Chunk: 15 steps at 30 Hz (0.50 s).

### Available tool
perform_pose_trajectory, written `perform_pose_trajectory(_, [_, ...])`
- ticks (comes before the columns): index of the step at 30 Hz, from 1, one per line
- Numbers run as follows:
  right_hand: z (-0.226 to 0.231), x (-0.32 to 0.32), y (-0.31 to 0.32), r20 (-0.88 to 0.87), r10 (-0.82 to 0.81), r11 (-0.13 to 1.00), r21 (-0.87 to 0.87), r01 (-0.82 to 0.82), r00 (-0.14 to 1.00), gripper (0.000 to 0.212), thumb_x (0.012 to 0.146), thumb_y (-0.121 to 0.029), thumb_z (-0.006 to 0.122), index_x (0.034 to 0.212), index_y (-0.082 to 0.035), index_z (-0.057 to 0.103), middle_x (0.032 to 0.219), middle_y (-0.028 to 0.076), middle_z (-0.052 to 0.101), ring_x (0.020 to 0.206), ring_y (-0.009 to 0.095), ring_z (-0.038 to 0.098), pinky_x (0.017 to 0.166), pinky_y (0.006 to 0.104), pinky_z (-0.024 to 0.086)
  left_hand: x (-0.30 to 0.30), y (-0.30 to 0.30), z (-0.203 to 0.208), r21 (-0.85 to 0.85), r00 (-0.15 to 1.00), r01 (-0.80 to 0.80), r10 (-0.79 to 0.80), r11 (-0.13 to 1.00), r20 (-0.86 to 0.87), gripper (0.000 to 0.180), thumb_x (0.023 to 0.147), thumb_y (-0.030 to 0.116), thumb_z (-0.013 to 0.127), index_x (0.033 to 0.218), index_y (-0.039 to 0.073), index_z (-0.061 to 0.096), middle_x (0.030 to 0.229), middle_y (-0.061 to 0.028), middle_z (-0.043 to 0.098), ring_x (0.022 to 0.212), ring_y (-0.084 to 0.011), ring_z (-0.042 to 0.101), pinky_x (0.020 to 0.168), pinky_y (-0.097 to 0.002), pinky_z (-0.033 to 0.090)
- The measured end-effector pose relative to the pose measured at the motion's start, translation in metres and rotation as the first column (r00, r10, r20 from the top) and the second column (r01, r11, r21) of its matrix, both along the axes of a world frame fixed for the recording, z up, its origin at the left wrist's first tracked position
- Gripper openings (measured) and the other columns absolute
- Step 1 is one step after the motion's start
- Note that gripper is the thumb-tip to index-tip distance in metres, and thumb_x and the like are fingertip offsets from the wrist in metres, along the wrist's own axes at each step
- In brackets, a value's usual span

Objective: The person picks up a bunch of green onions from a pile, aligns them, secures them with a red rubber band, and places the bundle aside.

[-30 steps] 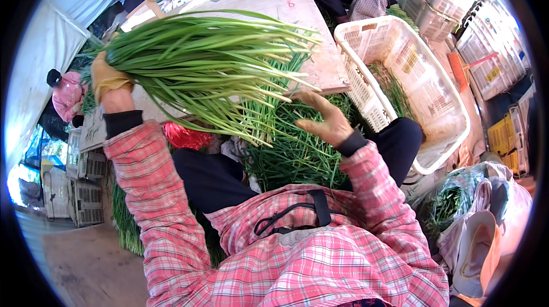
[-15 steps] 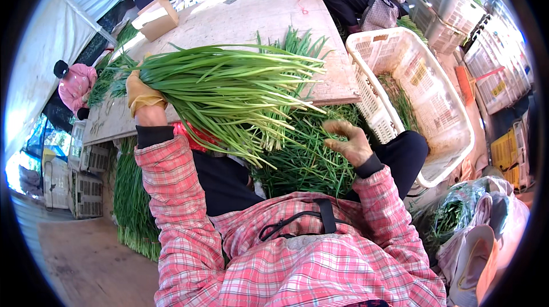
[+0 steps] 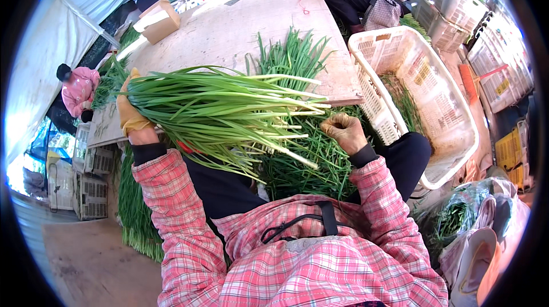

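Note:
A big bunch of garlic chives (image 3: 211,101), long green leaves with paler stem ends, lies sideways across the front of me. My left hand (image 3: 132,107), in a yellowish glove, is closed round its leafy end at the left. The pale stem ends fan out toward my right hand (image 3: 345,133). That gloved hand has its fingers curled together just past the stem tips, and whatever it may pinch is hidden. Beneath it spreads a heap of loose green leaves (image 3: 311,164) in front of my lap. A smaller pile of chives (image 3: 291,58) rests on the wooden board beyond the bunch.
The wooden board (image 3: 229,26) carries an open cardboard box (image 3: 159,21) at its far left. A large white plastic crate (image 3: 469,129) with some leaves in it stands at my right. More chives hang at my left. Co-workers sit at the far right and left; stacked crates line the right.
My left hand has come down and slightly left, lowering the bunch. The fingers of my right hand, looser before, are now curled together.

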State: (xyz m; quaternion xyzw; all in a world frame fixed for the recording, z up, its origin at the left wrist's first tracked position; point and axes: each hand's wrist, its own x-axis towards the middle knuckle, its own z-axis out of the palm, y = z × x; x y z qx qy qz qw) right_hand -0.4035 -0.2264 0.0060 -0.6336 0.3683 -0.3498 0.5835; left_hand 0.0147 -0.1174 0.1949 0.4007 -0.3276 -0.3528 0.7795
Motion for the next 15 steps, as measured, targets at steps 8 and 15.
perform_pose_trajectory(8, [0.010,0.056,0.016,0.649,0.253,0.829,0.236,-0.506,0.718,0.040,0.082,-0.003,0.064,0.119,0.005,0.051,0.104,0.014,0.063,0.086,0.017,0.064,0.077,0.0290,0.053,-0.027,-0.034,-0.002,-0.268,0.862,0.395,-0.455,0.879,-0.221,0.024,0.094,0.022,0.046,0.078,0.007,0.054,0.055,0.0029,0.034,0.049,-0.0110,0.034,0.050,-0.0252,0.030])
perform_pose_trajectory(15, [0.064,0.045,0.055,0.490,0.032,0.949,0.258,-0.180,0.871,0.027,0.078,-0.001,0.067,0.104,0.004,0.062,0.089,0.009,0.068,0.078,0.014,0.063,0.073,0.0255,0.050,-0.031,-0.019,0.000,-0.267,0.942,0.194,-0.255,0.944,-0.216,0.033,0.098,0.020,0.036,0.066,0.012,0.039,0.056,0.0038,0.027,0.049,-0.0082,0.025,0.051,-0.0235,0.027])
